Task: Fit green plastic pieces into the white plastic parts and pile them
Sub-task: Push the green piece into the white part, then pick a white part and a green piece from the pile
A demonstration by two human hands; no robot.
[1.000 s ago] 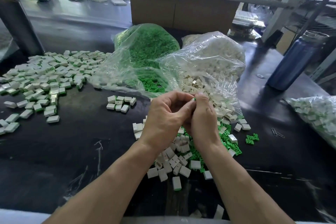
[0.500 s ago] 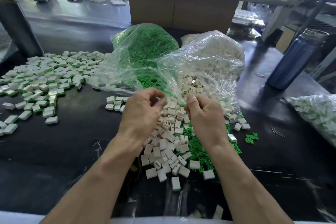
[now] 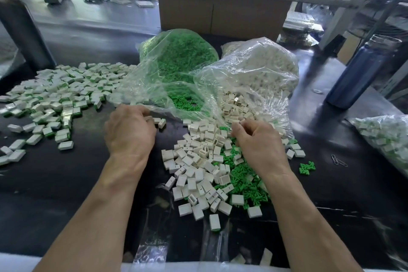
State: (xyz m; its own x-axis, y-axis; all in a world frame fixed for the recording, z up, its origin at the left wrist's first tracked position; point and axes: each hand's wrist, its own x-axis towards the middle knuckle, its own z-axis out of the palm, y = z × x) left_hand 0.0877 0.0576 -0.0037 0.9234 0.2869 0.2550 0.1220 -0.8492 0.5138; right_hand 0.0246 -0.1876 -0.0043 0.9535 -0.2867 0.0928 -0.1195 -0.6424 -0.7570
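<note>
Loose white plastic parts (image 3: 196, 161) lie heaped on the black table, with green plastic pieces (image 3: 245, 183) mixed in on their right. My left hand (image 3: 130, 132) hovers left of the heap with curled fingers, its tips holding a white part beside a small group of white parts (image 3: 160, 122). My right hand (image 3: 261, 143) rests on the heap's far right side; its curled fingertips are among the pieces at the bag mouth, and what they hold is hidden. Fitted white-and-green parts (image 3: 55, 97) spread across the left of the table.
An open clear bag of green pieces (image 3: 181, 59) and one of white parts (image 3: 262, 66) stand behind the heap. A blue bottle (image 3: 362, 70) stands at the right, another filled bag (image 3: 386, 137) at the right edge. Paper clips (image 3: 339, 160) and a cardboard box (image 3: 220, 13) are also in view.
My hands, joined together above the heap a second ago, have separated. The left hand has swung left to the small group of white parts; the right has dropped onto the heap.
</note>
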